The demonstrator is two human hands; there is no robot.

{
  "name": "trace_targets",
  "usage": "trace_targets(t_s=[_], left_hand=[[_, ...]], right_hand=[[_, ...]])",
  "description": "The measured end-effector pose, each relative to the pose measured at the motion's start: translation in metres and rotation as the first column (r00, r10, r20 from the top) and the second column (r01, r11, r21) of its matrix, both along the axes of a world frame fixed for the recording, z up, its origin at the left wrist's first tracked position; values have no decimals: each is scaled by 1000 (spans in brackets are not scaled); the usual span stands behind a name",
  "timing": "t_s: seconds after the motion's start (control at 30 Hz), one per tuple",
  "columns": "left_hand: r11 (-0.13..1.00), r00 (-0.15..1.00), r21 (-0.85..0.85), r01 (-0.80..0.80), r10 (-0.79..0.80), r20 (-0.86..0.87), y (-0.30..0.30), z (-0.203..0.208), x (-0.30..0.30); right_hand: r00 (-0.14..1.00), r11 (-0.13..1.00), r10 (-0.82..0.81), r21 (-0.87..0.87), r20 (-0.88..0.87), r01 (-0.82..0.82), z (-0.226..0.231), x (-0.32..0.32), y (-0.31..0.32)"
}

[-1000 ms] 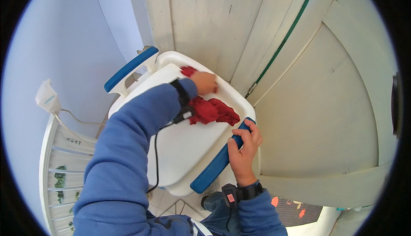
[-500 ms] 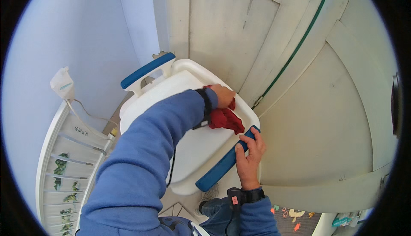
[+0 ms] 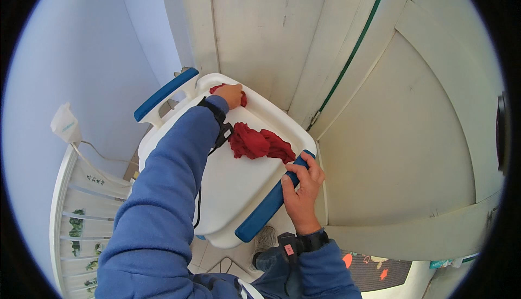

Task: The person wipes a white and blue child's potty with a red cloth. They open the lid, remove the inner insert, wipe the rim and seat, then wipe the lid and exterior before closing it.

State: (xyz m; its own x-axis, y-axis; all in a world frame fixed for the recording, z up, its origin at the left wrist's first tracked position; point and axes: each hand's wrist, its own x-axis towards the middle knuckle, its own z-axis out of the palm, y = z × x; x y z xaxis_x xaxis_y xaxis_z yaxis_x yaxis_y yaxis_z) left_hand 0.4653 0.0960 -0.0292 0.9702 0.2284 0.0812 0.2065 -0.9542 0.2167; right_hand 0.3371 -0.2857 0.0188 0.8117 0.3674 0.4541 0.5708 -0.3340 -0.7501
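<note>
A white plastic chair (image 3: 223, 188) with blue armrests stands in front of me. My left hand (image 3: 230, 96) reaches over the seat to its far edge. Its fingers are closed on a red cloth (image 3: 215, 88) and press it against the white rim. Most of that hand's fingertips are hidden. A crumpled length of red cloth (image 3: 249, 140) lies on the seat nearer me; the arm hides whether both parts are one piece. My right hand (image 3: 305, 188) grips the upper end of the right blue armrest (image 3: 264, 212), thumb on the near side. The left armrest (image 3: 165, 94) stands untouched.
Pale panelled doors (image 3: 271, 38) stand close behind and to the right of the chair. A white slatted rack (image 3: 89, 223) with green pictures is at the left, a white device (image 3: 66, 123) with a cord on top. A grey patterned mat (image 3: 377, 272) lies at lower right.
My left hand has slid across the seat toward its far left edge with red cloth. More red cloth now shows on the seat. My right hand stays on the armrest; the view has shifted slightly.
</note>
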Motion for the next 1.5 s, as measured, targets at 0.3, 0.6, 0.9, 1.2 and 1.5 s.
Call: trace_targets(t_s=[0.3, 0.6, 0.9, 1.2, 1.5], left_hand=[[850, 864, -163, 500, -502, 35, -172, 3, -7], [734, 809, -651, 194, 256, 530, -93, 84, -55], [952, 941, 71, 299, -306, 143, -160, 57, -122], [911, 883, -79, 405, -368, 292, -117, 30, -245], [1000, 942, -15, -20, 24, 333, -60, 32, -402]], right_hand=[[999, 1000, -15, 11, 50, 14, -5, 2, 5], [997, 999, -40, 10, 60, 40, -8, 0, 6], [985, 997, -80, 27, 153, 77, -17, 8, 11], [996, 998, -58, -7, 71, 59, -22, 12, 4], [981, 994, -98, -28, 166, 104, -32, 8, 11]])
